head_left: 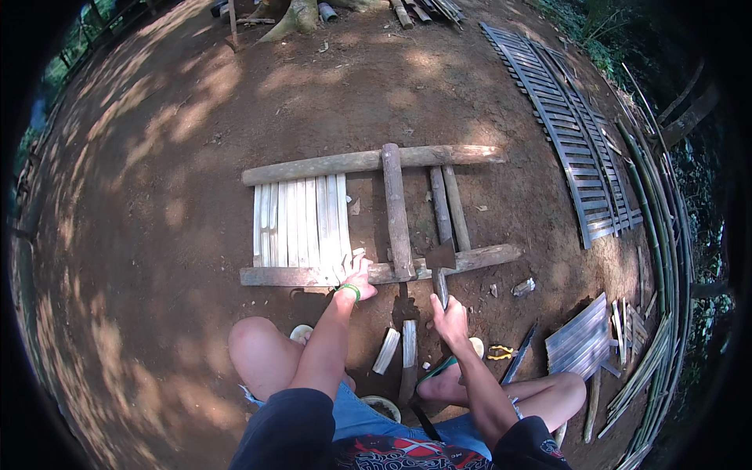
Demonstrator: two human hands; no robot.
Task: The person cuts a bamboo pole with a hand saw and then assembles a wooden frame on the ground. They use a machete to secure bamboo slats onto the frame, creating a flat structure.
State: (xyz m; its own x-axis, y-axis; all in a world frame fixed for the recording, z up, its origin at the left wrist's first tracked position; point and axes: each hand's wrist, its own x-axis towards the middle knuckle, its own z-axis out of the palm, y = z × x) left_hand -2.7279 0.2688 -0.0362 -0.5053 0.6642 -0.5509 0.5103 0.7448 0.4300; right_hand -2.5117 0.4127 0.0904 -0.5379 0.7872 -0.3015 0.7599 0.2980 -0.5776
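Observation:
My left hand (pixel 355 272) rests with fingers spread on the near log (pixel 286 276), beside the right end of a row of pale split slats (pixel 294 223). Bright sunlight washes out the fingertips. In my right hand (pixel 450 319) is the handle of a hatchet (pixel 442 257). Its dark head lies over the near log, right of a short cross log (pixel 396 211); whether it touches the wood I cannot tell. The slats span from the near log to a far log (pixel 329 165). Two thinner poles (pixel 440 205) lie between the logs, further right.
Split wood pieces (pixel 386 350) lie between my legs. Yellow-handled pliers (pixel 500 352) and a long dark blade (pixel 521 354) lie by my right knee. A grey slatted panel (pixel 580 345) is beyond them. Slatted frames (pixel 560 125) and long bamboo poles (pixel 654 211) line the right side.

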